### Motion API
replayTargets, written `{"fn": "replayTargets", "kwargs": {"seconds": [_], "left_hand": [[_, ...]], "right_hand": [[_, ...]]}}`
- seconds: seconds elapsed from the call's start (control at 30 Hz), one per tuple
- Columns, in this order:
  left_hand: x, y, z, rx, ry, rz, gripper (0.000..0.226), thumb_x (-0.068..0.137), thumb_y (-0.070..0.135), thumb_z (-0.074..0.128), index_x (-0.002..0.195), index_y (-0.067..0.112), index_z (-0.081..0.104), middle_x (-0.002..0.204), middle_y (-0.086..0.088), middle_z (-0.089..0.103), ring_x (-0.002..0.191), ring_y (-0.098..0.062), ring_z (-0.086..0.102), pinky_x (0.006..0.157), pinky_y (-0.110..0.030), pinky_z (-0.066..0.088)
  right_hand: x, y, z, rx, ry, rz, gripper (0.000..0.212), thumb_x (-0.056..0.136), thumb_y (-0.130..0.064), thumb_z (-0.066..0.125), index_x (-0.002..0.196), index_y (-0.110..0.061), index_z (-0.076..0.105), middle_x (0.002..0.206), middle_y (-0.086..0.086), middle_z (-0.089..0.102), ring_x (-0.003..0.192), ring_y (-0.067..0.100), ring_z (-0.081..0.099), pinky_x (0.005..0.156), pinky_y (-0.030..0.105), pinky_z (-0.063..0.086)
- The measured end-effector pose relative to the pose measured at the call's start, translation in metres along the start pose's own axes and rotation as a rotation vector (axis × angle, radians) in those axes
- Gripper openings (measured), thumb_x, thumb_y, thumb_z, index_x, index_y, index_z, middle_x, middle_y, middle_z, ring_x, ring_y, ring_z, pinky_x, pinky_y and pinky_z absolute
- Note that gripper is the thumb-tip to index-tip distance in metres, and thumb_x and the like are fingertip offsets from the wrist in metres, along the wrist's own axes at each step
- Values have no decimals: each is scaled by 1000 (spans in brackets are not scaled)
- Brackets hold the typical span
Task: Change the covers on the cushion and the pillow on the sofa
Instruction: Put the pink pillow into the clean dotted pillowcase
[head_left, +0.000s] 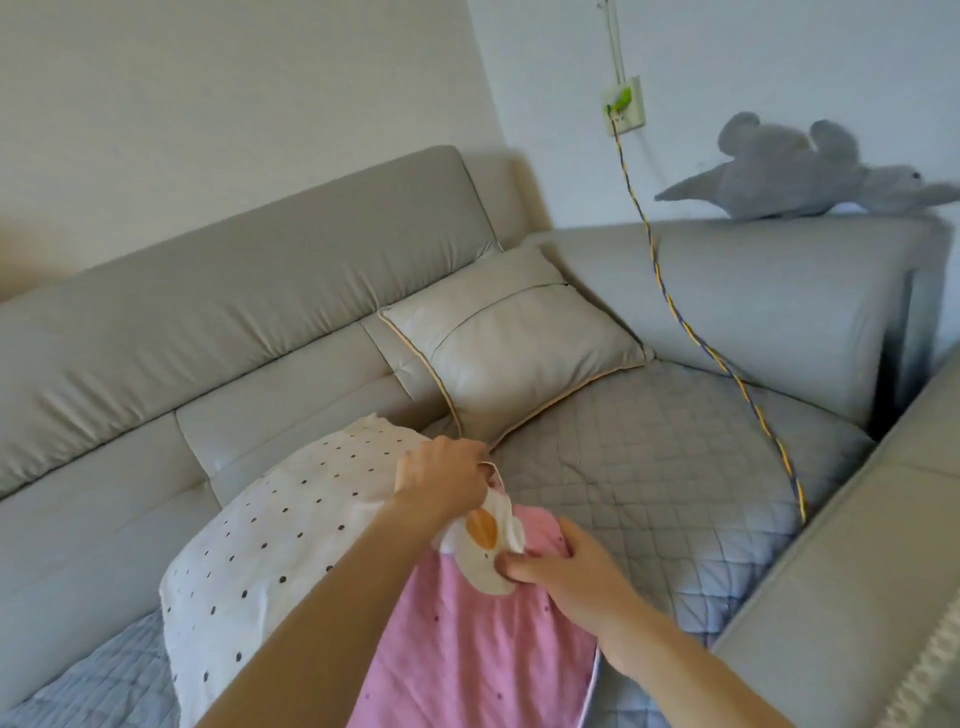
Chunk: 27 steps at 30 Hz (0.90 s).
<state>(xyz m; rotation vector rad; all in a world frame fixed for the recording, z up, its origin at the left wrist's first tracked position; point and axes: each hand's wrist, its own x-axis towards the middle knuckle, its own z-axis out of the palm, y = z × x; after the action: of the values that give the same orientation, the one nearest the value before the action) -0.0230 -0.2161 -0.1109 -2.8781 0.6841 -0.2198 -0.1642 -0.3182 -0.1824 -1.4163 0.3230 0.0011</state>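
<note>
— What is the biggest thing here?
— The grey sofa (260, 291). A blue quilted mat (649, 467) lies on its seat.
— Where is the pillow?
— The white spotty pillow (270, 530) lies on the seat, up against the sofa's back. A pink cover (467, 649) lies right beside it, touching it. The grey cushion (514, 343) leans in the corner.
— And the hands?
— The left hand (441, 475) is curled tight on a white edge at the pillow's corner. The right hand (566, 569) pinches a white-and-orange bit of cloth (483, 535) at the top of the pink cover.
</note>
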Motion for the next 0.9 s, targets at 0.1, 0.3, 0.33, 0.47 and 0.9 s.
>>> {"fn": "replayTargets", "kwargs": {"seconds": [0.1,0.3,0.33,0.47,0.9], "left_hand": [[-14,-29,-21,-382,2,-107,13,92,37,54,85,35,64,88,6,66,93,-22,62,72,-32,44],[-81,-69,-77,-762,160,-150,13,87,43,58,83,44,71,85,12,71,86,-13,66,75,-33,51],[-92,-69,-87,-772,175,-135,15,90,42,59,81,47,70,82,13,71,83,-9,65,72,-30,48],[-132,-43,-113,-777,199,-43,16,88,34,58,79,40,70,70,14,68,71,-4,62,71,-27,47],[-219,-79,44,-146,593,-107,27,86,50,55,101,31,69,95,10,58,81,-21,58,61,-34,48]], "right_hand": [[-15,-2,20,-105,37,-164,33,76,-33,78,102,-40,59,98,-18,67,90,3,63,83,32,54],[-59,-1,90,-609,153,-766,50,76,-42,41,126,-43,43,139,-27,46,93,9,52,61,29,52],[-66,-7,99,-644,171,-821,48,74,-39,42,122,-43,45,140,-27,46,86,9,52,50,24,47],[-57,-28,131,-765,301,-1020,34,83,-22,53,116,-29,58,119,-9,63,93,19,61,43,23,36],[27,14,6,-721,58,-443,34,98,-32,54,132,-30,59,119,-18,58,121,15,56,90,23,40]]}}
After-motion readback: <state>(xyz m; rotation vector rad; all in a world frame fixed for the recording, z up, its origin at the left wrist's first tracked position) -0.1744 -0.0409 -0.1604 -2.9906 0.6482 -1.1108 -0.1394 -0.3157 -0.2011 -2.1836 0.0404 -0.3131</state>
